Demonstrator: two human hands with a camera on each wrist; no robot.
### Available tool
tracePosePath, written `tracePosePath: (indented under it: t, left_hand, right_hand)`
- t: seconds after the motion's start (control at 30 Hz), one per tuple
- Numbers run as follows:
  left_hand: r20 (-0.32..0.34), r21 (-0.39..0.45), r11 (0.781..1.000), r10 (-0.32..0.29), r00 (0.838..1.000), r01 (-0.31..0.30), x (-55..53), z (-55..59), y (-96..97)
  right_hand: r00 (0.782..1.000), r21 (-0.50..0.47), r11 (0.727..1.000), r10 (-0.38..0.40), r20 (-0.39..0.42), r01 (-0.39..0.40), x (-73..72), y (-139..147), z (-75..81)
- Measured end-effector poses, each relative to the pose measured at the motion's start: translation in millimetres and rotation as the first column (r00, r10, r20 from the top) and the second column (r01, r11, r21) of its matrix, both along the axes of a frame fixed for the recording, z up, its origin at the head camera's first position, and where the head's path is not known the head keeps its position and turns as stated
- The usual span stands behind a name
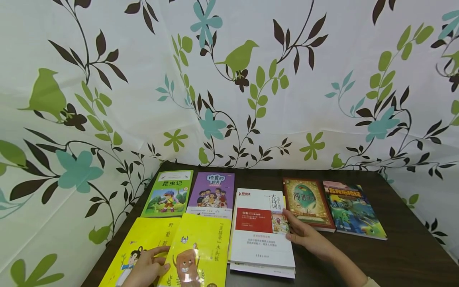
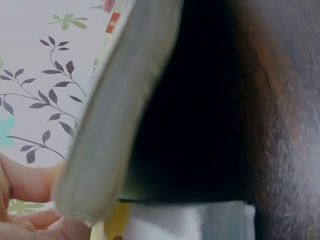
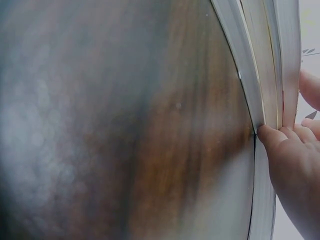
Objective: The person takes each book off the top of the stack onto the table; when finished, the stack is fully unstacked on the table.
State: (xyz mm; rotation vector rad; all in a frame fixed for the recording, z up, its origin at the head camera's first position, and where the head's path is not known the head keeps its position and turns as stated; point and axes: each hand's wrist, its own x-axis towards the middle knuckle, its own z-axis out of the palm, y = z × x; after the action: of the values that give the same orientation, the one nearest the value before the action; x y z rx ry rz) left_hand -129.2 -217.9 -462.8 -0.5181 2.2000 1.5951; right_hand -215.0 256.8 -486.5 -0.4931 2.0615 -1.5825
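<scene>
In the head view my left hand (image 1: 147,268) holds the left edge of a yellow book (image 1: 199,253) with a tree-stump picture, over another yellow book (image 1: 132,251). The left wrist view shows a thick pale book edge (image 2: 107,135) beside the fingers (image 2: 30,182); the fingertips are partly hidden. My right hand (image 1: 308,235) touches the right side of a stack topped by a white book (image 1: 261,251) with a red panel. In the right wrist view its fingers (image 3: 280,142) lie against several page edges (image 3: 270,65).
A green book (image 1: 166,195) and a purple book (image 1: 211,195) lie at the back left. Behind my right hand are a brown-gold book (image 1: 306,203) and a blue book (image 1: 353,207). The dark table (image 1: 401,259) meets a patterned cloth (image 1: 229,151) at the back.
</scene>
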Motion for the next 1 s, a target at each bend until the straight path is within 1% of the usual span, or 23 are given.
tracePosePath:
  t: [0.07, 0.13, 0.2, 0.3, 0.37, 0.5, 0.57, 0.6, 0.67, 0.77, 0.83, 0.9, 0.97, 1.0]
  left_hand:
    - [-0.010, -0.011, 1.000, -0.025, 1.000, 0.025, 1.8, 2.4, 1.9]
    - [-0.011, -0.040, 0.998, -0.057, 0.998, 0.056, 3.0, 4.7, 4.2]
    - [0.004, -0.077, 0.992, -0.100, 0.995, 0.100, 3.9, 7.9, 6.3]
    - [0.028, -0.150, 0.975, -0.159, 0.987, 0.162, 4.2, 11.6, 7.5]
    - [0.038, -0.181, 0.963, -0.195, 0.980, 0.198, 3.7, 14.7, 7.3]
    - [0.016, -0.222, 0.942, -0.255, 0.967, 0.252, 3.7, 17.5, 7.3]
    - [0.006, -0.254, 0.931, -0.270, 0.963, 0.263, 4.0, 17.0, 8.6]
    - [0.004, -0.281, 0.922, -0.279, 0.960, 0.268, 3.8, 16.5, 9.9]
    - [0.005, -0.336, 0.904, -0.278, 0.961, 0.263, 3.2, 15.6, 13.3]
    - [0.005, -0.390, 0.886, -0.271, 0.962, 0.252, 2.8, 15.5, 16.1]
    - [-0.006, -0.387, 0.888, -0.271, 0.962, 0.248, 4.0, 17.3, 15.8]
    - [-0.022, -0.348, 0.901, -0.285, 0.958, 0.260, 5.2, 20.0, 13.7]
    - [-0.021, -0.323, 0.906, -0.297, 0.955, 0.275, 4.5, 24.5, 14.5]
    - [-0.014, -0.308, 0.910, -0.295, 0.955, 0.277, 3.9, 27.1, 15.6]
  right_hand:
    - [1.000, -0.002, 1.000, 0.002, 0.000, -0.002, -0.3, 0.0, 0.9]
    - [1.000, 0.000, 1.000, 0.001, 0.001, -0.001, -0.2, 0.0, 1.9]
    - [1.000, 0.006, 1.000, -0.003, 0.003, 0.003, 0.1, -0.2, 2.5]
    - [1.000, 0.012, 1.000, -0.006, 0.003, 0.006, 0.9, -0.8, 3.4]
    - [1.000, 0.010, 1.000, -0.004, 0.004, 0.004, 1.2, -1.1, 3.7]
    - [1.000, 0.002, 1.000, 0.002, 0.007, -0.002, 1.3, -1.6, 3.7]
    - [1.000, 0.002, 1.000, 0.004, 0.009, -0.004, 1.3, -1.7, 3.3]
    - [1.000, 0.002, 1.000, 0.004, 0.010, -0.004, 1.4, -1.6, 3.1]
    - [1.000, 0.005, 1.000, 0.003, 0.010, -0.003, 1.6, -1.4, 2.8]
    - [1.000, 0.008, 1.000, -0.002, 0.009, 0.001, 1.8, -1.3, 2.6]
    - [1.000, 0.008, 1.000, -0.005, 0.006, 0.005, 1.9, -1.3, 2.7]
    - [1.000, 0.008, 1.000, -0.009, 0.003, 0.009, 1.6, -1.4, 2.7]
    - [1.000, 0.008, 1.000, -0.011, 0.001, 0.011, 1.5, -1.5, 2.7]
    - [1.000, 0.009, 1.000, -0.012, 0.001, 0.012, 1.6, -1.5, 2.7]
